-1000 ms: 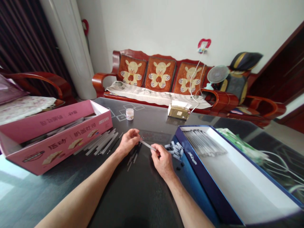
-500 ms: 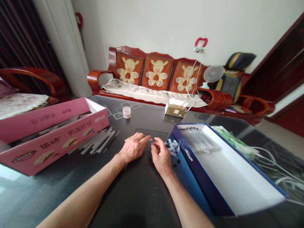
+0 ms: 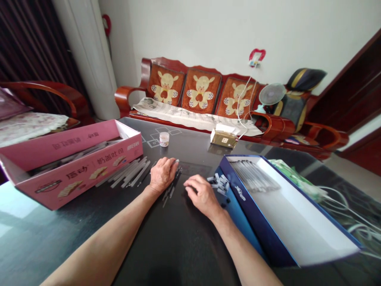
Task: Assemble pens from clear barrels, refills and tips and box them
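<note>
- Living room with a carved red wooden sofa (image 3: 127, 97) against a pale wall, and a dark glass-topped counter (image 3: 178, 242) filling the foreground.
- Thin dark sticks (image 3: 170, 191) in a loose scatter on the counter, right beside the left hand (image 3: 162, 174) and reaching past its fingertips.
- Left hand palm down on the counter, fingers together and pointing ahead, grip narrow; a tiny pale tip just past the fingers, too small to tell whether anything is held.
- Right hand (image 3: 202, 194) palm down, fingers loosely curved, grip slack, with nothing visible between the fingers.
- Small grey plastic pieces (image 3: 218, 184) in a heap just beyond the right hand, with a few black pieces (image 3: 224, 202) lying beside them.
- Navy and blue box (image 3: 262, 210), white inside, right up against the heap, with rows of slim clear tubes (image 3: 253, 176) lying side by side at its far end.
- Bundle of pale strips (image 3: 127, 172) lying on the counter between the left hand and a pink printed carton (image 3: 74, 167), which holds more long strips.
- Farther along the counter, a small white-lidded jar (image 3: 164, 139) and a gold tissue box (image 3: 223, 138).
- Beyond the navy box, a green bag (image 3: 294, 178) and loose white cables (image 3: 351, 210).
- By the sofa's far arm, a small desk fan (image 3: 272, 94).
</note>
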`<move>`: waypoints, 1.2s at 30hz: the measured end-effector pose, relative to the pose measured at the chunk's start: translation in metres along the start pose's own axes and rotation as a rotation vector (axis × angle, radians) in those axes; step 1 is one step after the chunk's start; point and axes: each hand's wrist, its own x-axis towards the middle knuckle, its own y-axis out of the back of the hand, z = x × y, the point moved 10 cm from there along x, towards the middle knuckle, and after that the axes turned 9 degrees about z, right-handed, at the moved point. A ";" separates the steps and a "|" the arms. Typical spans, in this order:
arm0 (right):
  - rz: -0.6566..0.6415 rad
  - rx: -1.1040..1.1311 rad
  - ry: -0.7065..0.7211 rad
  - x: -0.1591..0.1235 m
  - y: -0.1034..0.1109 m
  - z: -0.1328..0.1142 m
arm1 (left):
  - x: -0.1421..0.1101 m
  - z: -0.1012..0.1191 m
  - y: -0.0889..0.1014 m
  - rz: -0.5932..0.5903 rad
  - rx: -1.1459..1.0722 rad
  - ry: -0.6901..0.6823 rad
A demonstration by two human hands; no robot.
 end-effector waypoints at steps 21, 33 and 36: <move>-0.469 -0.185 0.326 -0.011 -0.040 -0.036 | -0.003 0.005 -0.006 0.029 -0.069 -0.054; 0.603 0.252 -0.327 0.020 0.057 0.047 | -0.006 0.027 -0.008 -0.053 -0.087 -0.220; 0.815 0.558 -0.628 0.010 0.055 0.088 | -0.007 0.035 -0.006 -0.057 -0.148 -0.282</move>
